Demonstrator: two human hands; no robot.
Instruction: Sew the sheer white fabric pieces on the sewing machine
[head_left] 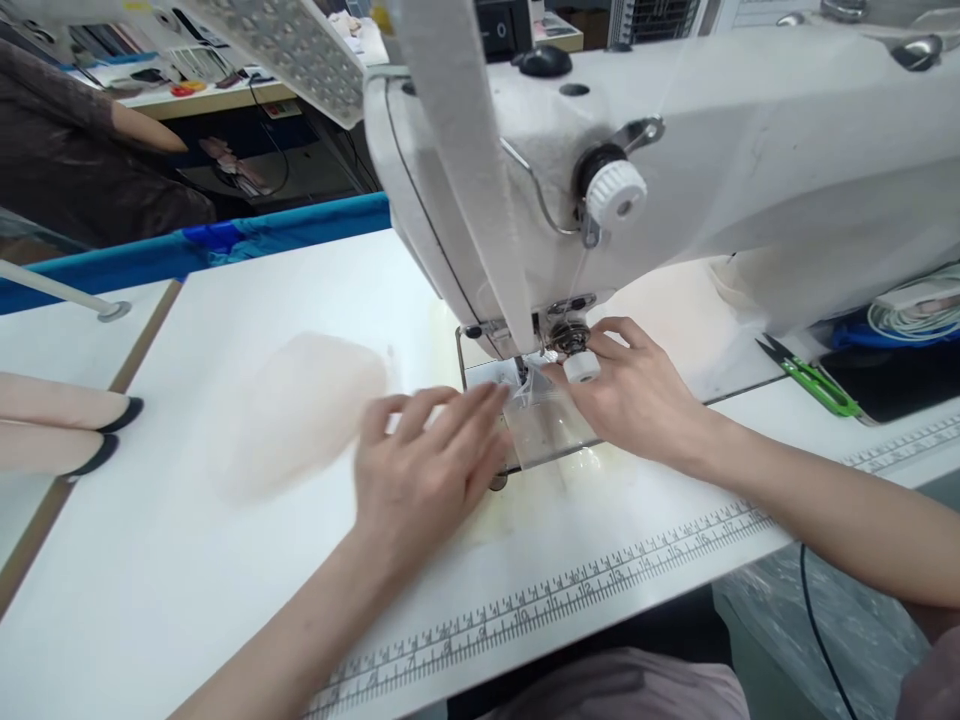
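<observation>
A white sewing machine stands over a white table. My left hand lies flat, fingers stretched toward the needle plate, pressing a sheer piece of fabric that trails off to the left and looks blurred. My right hand rests beside the presser foot, its fingers curled at a small white knob and the fabric's edge under the needle. Whether it pinches the fabric is hard to see.
Green-handled thread snips lie at the right by a coiled white cable. A ruler strip runs along the table's front edge. Pale mannequin-like tips with black ends poke in at left. A blue cloth edges the back.
</observation>
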